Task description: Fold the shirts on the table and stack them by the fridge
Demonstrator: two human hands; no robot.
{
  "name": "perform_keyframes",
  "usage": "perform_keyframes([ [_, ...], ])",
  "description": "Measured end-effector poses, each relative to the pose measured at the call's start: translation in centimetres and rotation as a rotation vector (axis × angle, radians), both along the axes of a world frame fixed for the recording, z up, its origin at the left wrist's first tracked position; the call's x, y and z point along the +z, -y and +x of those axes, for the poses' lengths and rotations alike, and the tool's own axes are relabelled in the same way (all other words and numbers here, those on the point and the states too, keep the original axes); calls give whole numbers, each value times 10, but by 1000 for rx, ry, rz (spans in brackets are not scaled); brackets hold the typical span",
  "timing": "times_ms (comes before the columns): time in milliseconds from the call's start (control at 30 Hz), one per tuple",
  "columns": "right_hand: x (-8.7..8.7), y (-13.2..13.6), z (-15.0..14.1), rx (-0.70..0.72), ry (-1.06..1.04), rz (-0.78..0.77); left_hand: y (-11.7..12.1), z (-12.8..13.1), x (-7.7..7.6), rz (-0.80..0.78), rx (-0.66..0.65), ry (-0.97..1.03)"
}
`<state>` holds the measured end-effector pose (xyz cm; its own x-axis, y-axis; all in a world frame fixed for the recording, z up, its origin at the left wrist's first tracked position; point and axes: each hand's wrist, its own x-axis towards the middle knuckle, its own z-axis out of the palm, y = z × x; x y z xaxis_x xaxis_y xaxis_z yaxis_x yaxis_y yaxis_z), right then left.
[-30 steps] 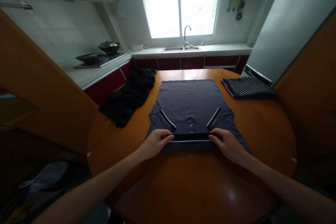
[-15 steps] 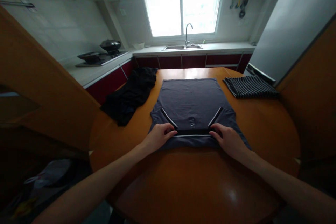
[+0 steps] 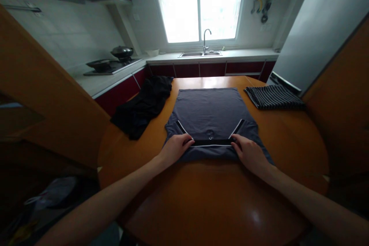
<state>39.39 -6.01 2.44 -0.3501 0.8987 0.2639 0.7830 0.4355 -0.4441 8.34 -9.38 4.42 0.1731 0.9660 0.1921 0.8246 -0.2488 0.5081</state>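
A grey-blue polo shirt (image 3: 209,109) lies spread on the round wooden table (image 3: 213,200), its collar end towards me. Its collar has a black band (image 3: 212,142) edged in white, with the two white-trimmed points angled outward. My left hand (image 3: 176,148) pinches the left end of the band between thumb and fingers. At the right end, my right hand (image 3: 248,150) grips the band in the same way. Between them the band is straight, and a small round button (image 3: 210,138) shows just above it. Parts of the fingertips are hidden by the cloth.
Dark crumpled clothing (image 3: 144,105) lies on the table's left side. A folded striped cloth (image 3: 273,97) rests at the right, near the fridge (image 3: 314,27). Beyond the table are a sink (image 3: 191,54) and a stove (image 3: 112,67) with pans.
Both hands keep their hold on the collar. The band has shifted slightly away from me, closer to the button. The clothes on either side lie as before.
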Motion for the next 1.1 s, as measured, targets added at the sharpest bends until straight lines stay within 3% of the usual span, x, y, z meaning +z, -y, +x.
perform_keyframes([
  [133, -1, -4, 0, -1, -33, 67, -5, -4, 2, 48, -1, -49],
  [233, 0, -6, 0, -2, 59, 84, -1, 1, 7, 151, -11, -146],
  [333, 5, 1, -3, 38, 124, 189, 15, 18, 16, 267, -142, -248],
  [433, 13, 17, -11, 243, 84, 296, 31, 38, 19, 222, -385, -339],
  [500, 14, 29, -16, 420, 88, 281, 36, 45, 16, 148, -483, -384],
  [567, 11, 38, -18, 524, 127, 217, 38, 44, 10, 81, -518, -396],
  [667, 0, 43, -15, 564, 184, 126, 39, 34, 3, 29, -529, -385],
  [800, -8, 44, -9, 558, 200, 98, 45, 25, 0, 30, -531, -383],
  [933, 0, 42, -11, 544, 166, 134, 45, 27, 4, 81, -490, -373],
  [1000, 7, 33, -12, 456, 119, 160, 39, 25, 8, 143, -371, -321],
  [1100, 14, 11, -10, 175, 70, 132, 24, 14, 15, 170, -43, -261],
])
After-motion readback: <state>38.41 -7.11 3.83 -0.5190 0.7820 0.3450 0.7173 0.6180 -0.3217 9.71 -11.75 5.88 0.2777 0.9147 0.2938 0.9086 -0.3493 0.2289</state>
